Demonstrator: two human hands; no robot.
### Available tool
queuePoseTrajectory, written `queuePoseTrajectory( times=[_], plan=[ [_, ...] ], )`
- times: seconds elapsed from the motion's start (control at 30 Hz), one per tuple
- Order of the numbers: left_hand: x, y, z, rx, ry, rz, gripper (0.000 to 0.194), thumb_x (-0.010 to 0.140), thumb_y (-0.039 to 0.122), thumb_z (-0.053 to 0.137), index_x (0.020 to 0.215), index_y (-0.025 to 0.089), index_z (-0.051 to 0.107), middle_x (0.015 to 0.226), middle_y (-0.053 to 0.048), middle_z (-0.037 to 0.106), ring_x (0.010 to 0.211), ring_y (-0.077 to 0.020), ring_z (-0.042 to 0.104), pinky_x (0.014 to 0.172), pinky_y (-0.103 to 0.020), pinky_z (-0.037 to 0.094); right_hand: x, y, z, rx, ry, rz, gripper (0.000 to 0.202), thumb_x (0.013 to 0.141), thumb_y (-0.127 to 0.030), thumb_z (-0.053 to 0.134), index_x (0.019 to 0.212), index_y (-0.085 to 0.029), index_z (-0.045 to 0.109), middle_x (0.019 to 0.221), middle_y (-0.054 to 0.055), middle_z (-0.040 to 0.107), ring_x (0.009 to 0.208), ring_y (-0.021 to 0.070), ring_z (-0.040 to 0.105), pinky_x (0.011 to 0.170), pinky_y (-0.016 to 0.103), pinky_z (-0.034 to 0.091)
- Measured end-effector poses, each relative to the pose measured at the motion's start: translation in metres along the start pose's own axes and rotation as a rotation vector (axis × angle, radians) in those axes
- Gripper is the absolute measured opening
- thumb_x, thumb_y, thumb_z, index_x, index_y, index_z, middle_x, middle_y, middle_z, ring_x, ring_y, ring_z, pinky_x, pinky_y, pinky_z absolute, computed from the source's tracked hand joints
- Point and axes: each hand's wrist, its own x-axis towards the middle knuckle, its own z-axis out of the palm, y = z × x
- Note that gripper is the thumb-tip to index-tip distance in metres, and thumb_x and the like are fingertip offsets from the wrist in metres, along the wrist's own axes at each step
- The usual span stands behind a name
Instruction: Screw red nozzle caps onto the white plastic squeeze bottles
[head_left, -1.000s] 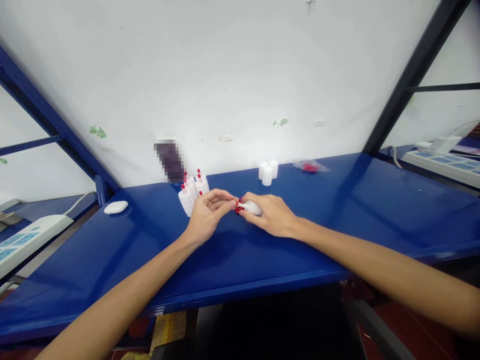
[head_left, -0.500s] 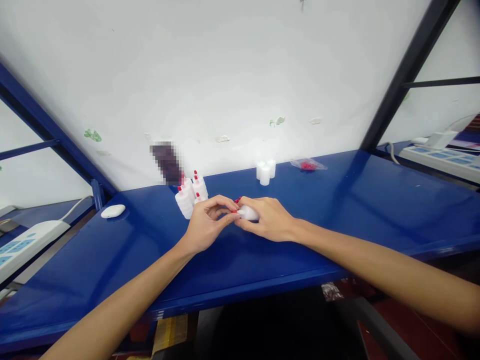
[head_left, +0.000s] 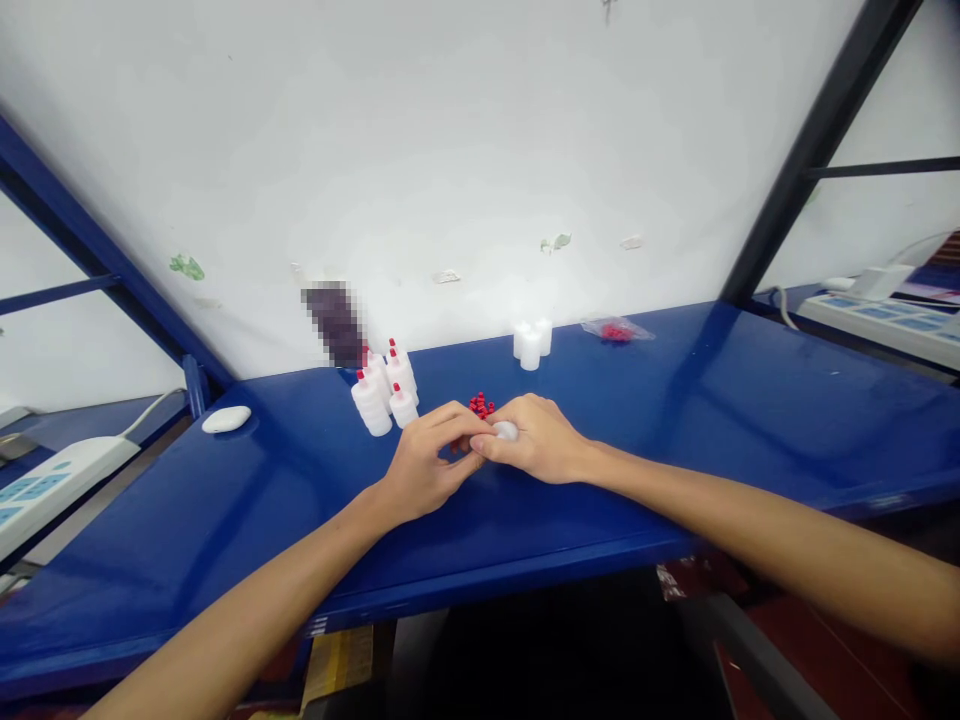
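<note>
A small white plastic squeeze bottle (head_left: 506, 431) lies in my right hand (head_left: 546, 436), whose fingers are wrapped round its body. My left hand (head_left: 431, 452) meets the right one at the bottle's tip end, thumb and fingertips pinched together. Those fingers cover the bottle's nozzle and the small red cap there. Just behind the hands, a little pile of red caps (head_left: 481, 405) rests on the blue table (head_left: 480, 550). Left of that stand several white bottles (head_left: 403, 408) with red caps on their nozzles.
Near the wall are a few white bottles (head_left: 530, 350) without red tips. A clear bag (head_left: 618, 331) with red pieces lies to their right. At the left sits a white oval object (head_left: 226, 420). Power strips (head_left: 60, 480) flank the table, beside metal frame posts (head_left: 817, 150).
My left hand has turned and shifted slightly right and down, closing over the nozzle and red cap. My right hand covers more of the bottle, and the pile of caps shows more fully.
</note>
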Motion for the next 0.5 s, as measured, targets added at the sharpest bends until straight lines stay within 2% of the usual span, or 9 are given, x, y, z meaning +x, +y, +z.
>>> queuePoseTrajectory(
  times=[0.1, 0.2, 0.3, 0.4, 0.5],
  plan=[
    [-0.001, 0.001, 0.000, 0.025, 0.000, 0.049, 0.011, 0.090, 0.020, 0.057, 0.095, 0.019, 0.067, 0.086, -0.004, 0.063, 0.071, -0.0112, 0.056, 0.062, -0.024, 0.047, 0.000, 0.001, 0.002, 0.005, 0.020, -0.025, 0.049, 0.081, -0.055, 0.055, 0.051, -0.018, 0.043, 0.050, -0.004, 0.038, 0.050, 0.0095, 0.030, 0.053, 0.027, 0.019],
    [0.000, -0.001, -0.008, 0.119, 0.021, 0.086, 0.010, 0.091, 0.020, 0.056, 0.097, 0.019, 0.064, 0.088, -0.004, 0.061, 0.077, -0.0128, 0.057, 0.066, -0.025, 0.048, 0.000, 0.005, 0.001, 0.054, 0.010, -0.106, 0.051, 0.086, -0.059, 0.047, 0.056, -0.018, 0.044, 0.055, -0.003, 0.042, 0.053, 0.0100, 0.034, 0.054, 0.026, 0.021],
    [0.004, -0.014, -0.030, 0.347, 0.165, 0.105, 0.008, 0.091, 0.025, 0.056, 0.089, 0.019, 0.062, 0.086, -0.005, 0.058, 0.080, -0.0159, 0.056, 0.072, -0.030, 0.047, 0.003, 0.014, -0.001, 0.143, 0.037, -0.137, 0.054, 0.091, -0.063, 0.035, 0.063, -0.019, 0.047, 0.061, -0.002, 0.047, 0.058, 0.0115, 0.040, 0.057, 0.025, 0.026],
    [0.007, -0.034, -0.059, 0.673, 0.301, 0.059, 0.013, 0.089, 0.032, 0.059, 0.090, 0.019, 0.063, 0.097, -0.009, 0.057, 0.090, -0.0215, 0.052, 0.081, -0.038, 0.044, 0.007, 0.023, -0.001, 0.218, 0.108, -0.123, 0.056, 0.093, -0.063, 0.030, 0.064, -0.019, 0.046, 0.062, -0.002, 0.047, 0.059, 0.0123, 0.042, 0.059, 0.026, 0.030],
    [0.006, -0.051, -0.080, 0.837, 0.285, -0.042, 0.019, 0.089, 0.039, 0.058, 0.091, 0.022, 0.066, 0.108, -0.010, 0.054, 0.099, -0.0248, 0.050, 0.088, -0.043, 0.039, 0.010, 0.027, 0.000, 0.248, 0.197, -0.111, 0.048, 0.091, -0.062, 0.040, 0.069, -0.020, 0.049, 0.063, -0.002, 0.048, 0.059, 0.0120, 0.042, 0.059, 0.026, 0.032]
  ],
)
